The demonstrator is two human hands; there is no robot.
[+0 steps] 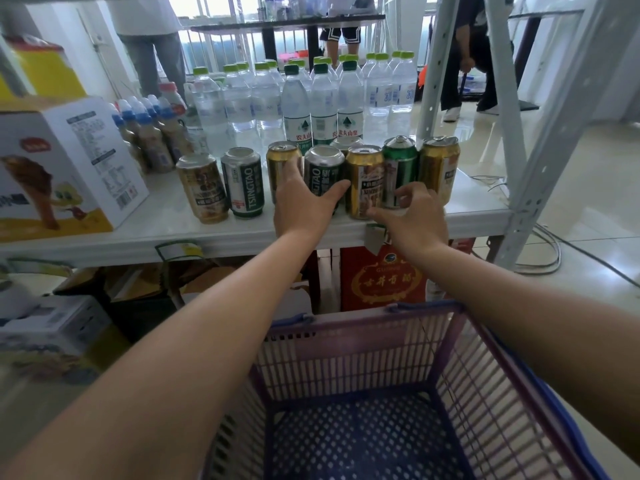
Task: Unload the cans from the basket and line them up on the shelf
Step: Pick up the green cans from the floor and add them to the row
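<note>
We have both arms stretched forward over the purple and blue perforated plastic basket (363, 393), whose visible floor shows no cans, so we judge the unloading nearly or fully done and the work now to be straightening the row. The cans stand upright along the front of the white shelf board (180, 223): a gold and brown can (202, 188), a white and green Tsingtao can (244, 183), a plain gold can (282, 161), a silver and dark green can (323, 171), a gold can with a dark label (365, 178), a bright green can (400, 168) and a gold can at the right end (438, 164), with one more silver top just behind the row. Our left hand (304, 209) lies spread and fairly flat, fingers against the plain gold can and thumb reaching across the silver and dark green one, holding nothing. Our right hand (412, 216) is half curled, its fingertips (398, 194) at the base of the bright green can, loosely open and not clamped on it. Several tops look opened, so we guess the cans are light, thin-walled, easily dented and quick to topple; smooth metal slips, so we would take each around the middle of its wall or nudge it low near the base.
</note>
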